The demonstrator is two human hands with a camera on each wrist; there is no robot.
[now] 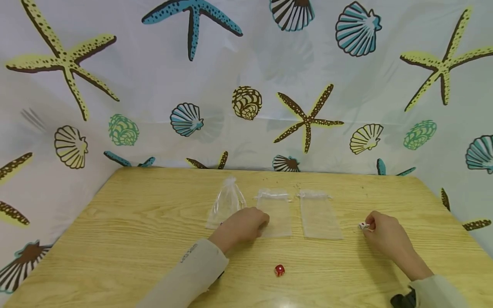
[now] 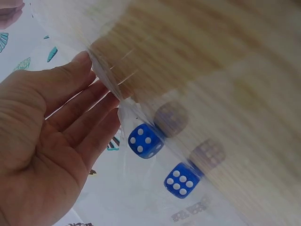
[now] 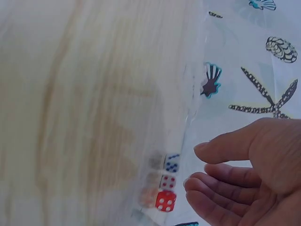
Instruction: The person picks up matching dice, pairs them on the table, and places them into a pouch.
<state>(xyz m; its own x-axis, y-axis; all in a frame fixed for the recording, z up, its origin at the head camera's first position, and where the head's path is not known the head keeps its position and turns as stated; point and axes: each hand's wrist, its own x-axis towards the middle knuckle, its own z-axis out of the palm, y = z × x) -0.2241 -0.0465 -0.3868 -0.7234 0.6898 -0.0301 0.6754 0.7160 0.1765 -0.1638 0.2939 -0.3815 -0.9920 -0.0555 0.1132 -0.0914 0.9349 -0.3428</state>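
Over the middle sheer drawstring pouch (image 1: 279, 218), my left hand (image 1: 242, 224) has thumb and fingertips together at its left edge, gripping it there. A cinched pouch (image 1: 230, 201) stands just left of that hand. Low in it in the left wrist view are a blue die (image 2: 146, 141) and a second blue die (image 2: 182, 181). My right hand (image 1: 387, 235) is low at the table's right, fingers loosely curved beside white dice (image 1: 363, 225). In the right wrist view, a blue-dotted white die (image 3: 172, 163), a red-dotted one (image 3: 168, 182) and a red die (image 3: 166, 201) lie just off its fingertips.
A third flat pouch (image 1: 319, 216) lies between the middle one and my right hand. Nearer me, a separate red die (image 1: 279, 270) sits on the wood-grain table (image 1: 154, 205). A curtain (image 1: 215, 77) printed with shells and starfish surrounds the table's back and sides.
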